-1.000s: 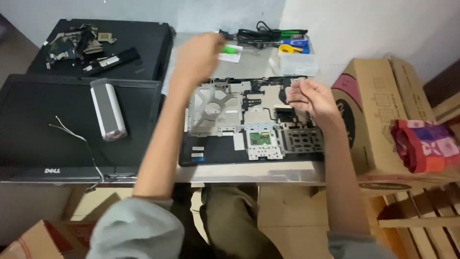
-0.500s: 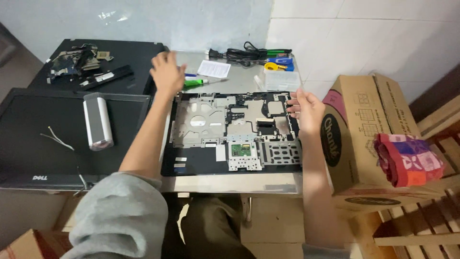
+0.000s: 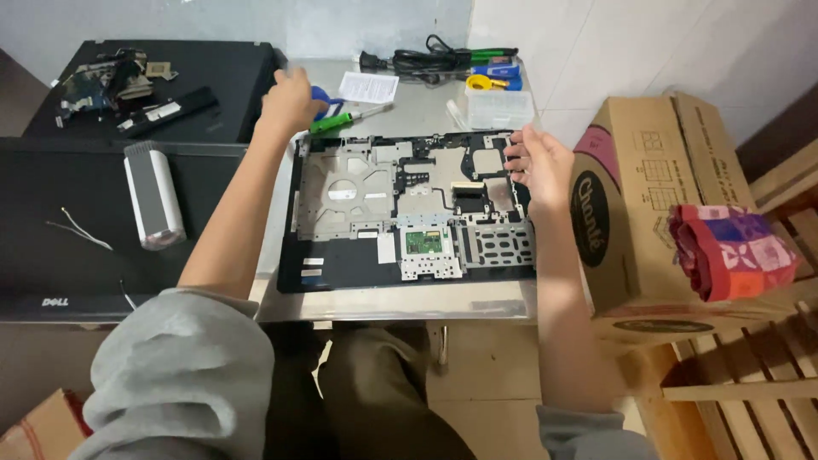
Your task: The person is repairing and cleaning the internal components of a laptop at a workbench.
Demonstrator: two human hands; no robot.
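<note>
An opened black laptop base (image 3: 341, 264), its metal frame and small green board bare, lies on a steel table (image 3: 383, 302) in front of me. My right hand (image 3: 538, 163) rests on the base's far right edge, fingers apart and touching the frame. My left hand (image 3: 290, 102) reaches past the base's far left corner. Its fingers are curled against a blue tool (image 3: 324, 98) beside a green-handled screwdriver (image 3: 341, 119). I cannot tell whether it grips either tool.
Left of the table lie a black laptop lid (image 3: 68, 255) with a silver battery (image 3: 153, 196) and another black laptop (image 3: 221, 85) strewn with parts. At the back are a paper slip (image 3: 368, 85), a clear box (image 3: 498, 106) and cables (image 3: 426, 60). On the right, a cardboard box (image 3: 639, 196) holds a red cloth (image 3: 733, 251).
My left hand has moved from the back middle of the table leftwards to the blue tool. My right hand stays at the base's right edge. The view has shifted.
</note>
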